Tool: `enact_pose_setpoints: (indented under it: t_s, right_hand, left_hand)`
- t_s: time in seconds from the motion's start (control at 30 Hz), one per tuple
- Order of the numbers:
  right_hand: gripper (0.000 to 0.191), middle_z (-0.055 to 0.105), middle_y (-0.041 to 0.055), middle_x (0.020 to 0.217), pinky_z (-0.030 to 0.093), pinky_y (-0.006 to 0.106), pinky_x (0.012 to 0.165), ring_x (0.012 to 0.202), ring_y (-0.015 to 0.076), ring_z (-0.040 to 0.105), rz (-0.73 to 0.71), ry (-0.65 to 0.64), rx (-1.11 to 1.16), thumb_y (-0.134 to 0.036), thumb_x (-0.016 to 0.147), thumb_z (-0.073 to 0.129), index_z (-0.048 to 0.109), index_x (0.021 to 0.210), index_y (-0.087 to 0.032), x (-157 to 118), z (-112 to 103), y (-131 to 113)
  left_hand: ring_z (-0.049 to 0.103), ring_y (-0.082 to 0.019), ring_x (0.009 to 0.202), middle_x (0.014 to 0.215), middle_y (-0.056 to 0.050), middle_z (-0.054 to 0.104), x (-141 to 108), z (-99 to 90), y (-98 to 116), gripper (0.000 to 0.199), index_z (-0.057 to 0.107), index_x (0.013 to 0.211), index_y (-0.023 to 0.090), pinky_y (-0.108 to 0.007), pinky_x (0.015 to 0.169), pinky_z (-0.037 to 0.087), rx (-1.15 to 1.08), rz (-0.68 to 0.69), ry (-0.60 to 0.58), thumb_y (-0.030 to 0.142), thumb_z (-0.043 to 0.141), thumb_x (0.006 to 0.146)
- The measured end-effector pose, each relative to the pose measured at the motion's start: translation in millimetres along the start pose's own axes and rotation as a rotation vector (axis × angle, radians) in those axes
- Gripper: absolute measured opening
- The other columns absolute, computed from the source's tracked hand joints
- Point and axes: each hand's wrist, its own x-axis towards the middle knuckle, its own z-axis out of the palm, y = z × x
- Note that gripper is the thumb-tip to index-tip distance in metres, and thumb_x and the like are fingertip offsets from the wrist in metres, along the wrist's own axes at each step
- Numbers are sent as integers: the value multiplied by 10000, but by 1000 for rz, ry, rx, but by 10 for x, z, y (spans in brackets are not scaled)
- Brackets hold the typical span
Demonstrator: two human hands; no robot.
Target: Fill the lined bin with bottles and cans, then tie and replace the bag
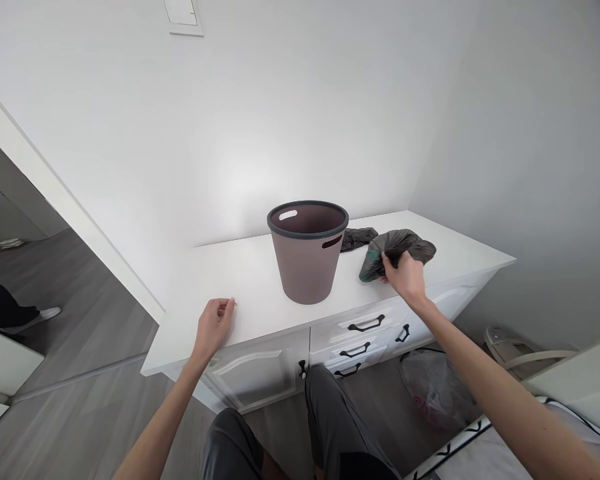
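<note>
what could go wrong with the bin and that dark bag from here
The bin stands close to the front edge of the white cabinet top, so a bump might tip it off. The dark bag at the right hand looks thin and could tear if pulled hard. The other dark bag, partly behind the bin, might be overlooked.

Smooth matt plastic bin [307, 270]; crinkled, glossy plastic bag [401, 241]; smooth cabinet [253, 280], perhaps painted wood.
</note>
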Motion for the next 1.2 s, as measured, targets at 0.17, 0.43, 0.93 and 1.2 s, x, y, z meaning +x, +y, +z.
enact_pose_setpoints:
  t_s: [0.17,0.43,0.93,1.2]
  right_hand:
    - [391,710,175,619,524,354,817,696,299,731,154,-89,78,-428,987,540,632,1059,-55,102,372,-96]
    - [681,650,264,1314,545,440,931,1052,326,703,-85,-33,124,-508,973,525,430,1454,-36,-145,594,32]
    - [605,385,143,1628,249,468,1253,1530,271,318,-551,-156,-315,-446,1089,241,445,1543,-100,-1029,925,224]
    - [618,406,137,1615,253,457,1248,1523,263,336,-547,-146,-336,-438,1090,202,460,1537,-98,-1052,895,177]
  left_hand:
    - [620,-252,961,1150,-94,678,31,43,-9,462,663,988,203,-385,890,476,14,21,-18,616,461,947]
    - [633,-244,910,1077,-66,713,40,37,-1,453,673,945,226,-371,829,498,22,15,7,633,475,920]
    - [665,-261,942,1051,-60,754,28,64,-5,429,683,968,225,-369,844,499,68,-9,-13,605,496,898]
    - [661,-269,975,1054,-51,752,-22,20,104,436,675,953,237,-369,860,485,71,-41,-53,621,479,884]
